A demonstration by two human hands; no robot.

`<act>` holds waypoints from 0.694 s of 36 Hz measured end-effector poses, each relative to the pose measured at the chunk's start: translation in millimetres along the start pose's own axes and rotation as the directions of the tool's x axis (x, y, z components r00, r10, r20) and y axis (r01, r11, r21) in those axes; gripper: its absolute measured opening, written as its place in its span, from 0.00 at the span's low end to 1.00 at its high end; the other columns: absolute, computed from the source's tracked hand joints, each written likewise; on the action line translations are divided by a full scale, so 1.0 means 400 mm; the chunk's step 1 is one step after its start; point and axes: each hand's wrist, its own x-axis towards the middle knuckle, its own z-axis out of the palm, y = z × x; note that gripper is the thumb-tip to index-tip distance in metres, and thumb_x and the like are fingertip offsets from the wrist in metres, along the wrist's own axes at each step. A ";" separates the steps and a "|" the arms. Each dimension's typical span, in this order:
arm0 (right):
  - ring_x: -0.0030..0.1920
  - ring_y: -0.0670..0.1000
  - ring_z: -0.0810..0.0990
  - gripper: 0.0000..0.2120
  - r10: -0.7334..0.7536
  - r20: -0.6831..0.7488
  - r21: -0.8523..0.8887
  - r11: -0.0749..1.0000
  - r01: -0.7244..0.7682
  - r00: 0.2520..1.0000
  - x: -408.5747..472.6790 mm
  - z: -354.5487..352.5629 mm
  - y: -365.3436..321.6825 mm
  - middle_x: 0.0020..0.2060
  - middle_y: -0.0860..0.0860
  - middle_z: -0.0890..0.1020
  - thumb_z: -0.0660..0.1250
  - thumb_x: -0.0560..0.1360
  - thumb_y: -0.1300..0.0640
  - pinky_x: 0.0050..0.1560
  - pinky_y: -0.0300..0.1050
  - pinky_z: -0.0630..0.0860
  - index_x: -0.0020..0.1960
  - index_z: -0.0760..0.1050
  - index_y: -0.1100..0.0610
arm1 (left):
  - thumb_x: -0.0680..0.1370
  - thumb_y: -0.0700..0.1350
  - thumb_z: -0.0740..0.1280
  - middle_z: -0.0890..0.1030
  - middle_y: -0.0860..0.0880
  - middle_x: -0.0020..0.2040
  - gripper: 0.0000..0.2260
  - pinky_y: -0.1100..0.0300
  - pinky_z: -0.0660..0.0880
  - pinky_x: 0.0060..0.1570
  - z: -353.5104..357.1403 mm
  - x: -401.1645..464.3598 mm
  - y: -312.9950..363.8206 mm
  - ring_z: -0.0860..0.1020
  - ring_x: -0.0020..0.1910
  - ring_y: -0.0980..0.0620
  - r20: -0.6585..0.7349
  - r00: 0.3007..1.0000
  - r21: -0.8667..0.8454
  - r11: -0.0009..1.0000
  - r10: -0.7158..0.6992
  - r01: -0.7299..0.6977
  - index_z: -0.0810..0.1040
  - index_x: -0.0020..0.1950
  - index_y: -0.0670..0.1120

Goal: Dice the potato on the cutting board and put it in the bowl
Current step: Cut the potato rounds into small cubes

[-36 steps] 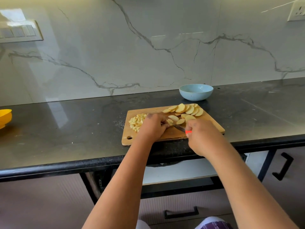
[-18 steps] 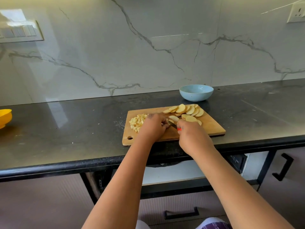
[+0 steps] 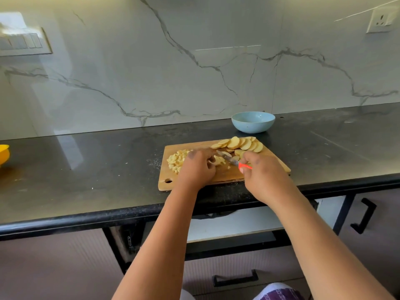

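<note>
The potato is all on the board (image 3: 229,176) in three lots — a heap of dice (image 3: 176,159) at the board's left end, a fan of round slices (image 3: 240,144) along its far right edge, and a small piece (image 3: 219,160) near the board's middle. Your left hand (image 3: 198,166) sits over that middle part with its fingers curled down beside the small piece; you can't tell from here whether they pinch it or only press on it. Your right hand (image 3: 263,175) has its grip wrapped round the orange handle of the knife (image 3: 230,159), the blade angled to the left and away from you over the board's middle, its tip close to the left hand's fingers.

The board lies near the front edge of the black bench (image 3: 86,169), its hanging hole at the near left corner. The blue bowl (image 3: 252,122) stands just beyond the board's far right corner, apart from it. Well to the left of the board, at the frame's edge, is a yellow dish (image 3: 4,153). Behind the board rises a marble wall (image 3: 194,61).
</note>
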 end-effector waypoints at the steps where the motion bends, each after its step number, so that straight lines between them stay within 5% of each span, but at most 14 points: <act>1: 0.35 0.46 0.73 0.04 -0.005 0.016 0.002 1.000 0.005 1.000 0.003 0.017 0.001 0.39 0.48 0.76 0.62 0.80 0.58 0.29 0.42 0.68 0.50 0.74 0.51 | 0.74 0.38 0.63 0.83 0.46 0.44 0.09 0.58 0.75 0.42 0.001 -0.003 0.002 0.76 0.40 0.50 0.009 1.000 0.015 1.000 -0.002 0.002 0.83 0.48 0.41; 9: 0.41 0.50 0.77 0.11 -0.027 0.094 -0.093 0.995 0.036 0.995 0.032 0.064 -0.020 0.43 0.49 0.77 0.63 0.78 0.63 0.37 0.45 0.77 0.58 0.73 0.50 | 0.73 0.37 0.60 0.80 0.43 0.37 0.09 0.57 0.68 0.34 0.004 -0.005 0.012 0.73 0.35 0.47 0.068 0.998 0.068 0.998 -0.019 0.015 0.79 0.38 0.38; 17: 0.44 0.49 0.76 0.08 0.108 0.297 -0.150 0.987 -0.065 0.949 0.015 -0.036 -0.024 0.47 0.50 0.76 0.64 0.79 0.61 0.37 0.40 0.72 0.57 0.74 0.52 | 0.73 0.37 0.60 0.83 0.43 0.42 0.10 0.50 0.77 0.46 0.002 -0.013 0.001 0.78 0.42 0.46 0.085 0.996 0.021 1.000 -0.012 0.010 0.82 0.43 0.38; 22: 0.34 0.42 0.70 0.03 0.006 0.118 -0.032 0.999 -0.002 0.993 -0.028 -0.058 0.009 0.37 0.42 0.70 0.63 0.80 0.56 0.27 0.37 0.61 0.49 0.73 0.48 | 0.75 0.38 0.59 0.83 0.43 0.42 0.12 0.48 0.78 0.42 0.006 -0.018 0.001 0.78 0.39 0.46 0.096 0.995 0.008 0.999 -0.034 0.034 0.82 0.43 0.39; 25: 0.33 0.42 0.71 0.03 -0.027 0.057 0.019 0.999 0.026 0.998 -0.013 -0.018 0.004 0.37 0.43 0.72 0.63 0.80 0.56 0.27 0.36 0.59 0.50 0.74 0.49 | 0.74 0.38 0.58 0.77 0.43 0.32 0.11 0.54 0.70 0.31 0.004 -0.024 0.008 0.72 0.30 0.48 0.068 0.996 0.040 0.998 -0.053 0.050 0.74 0.33 0.39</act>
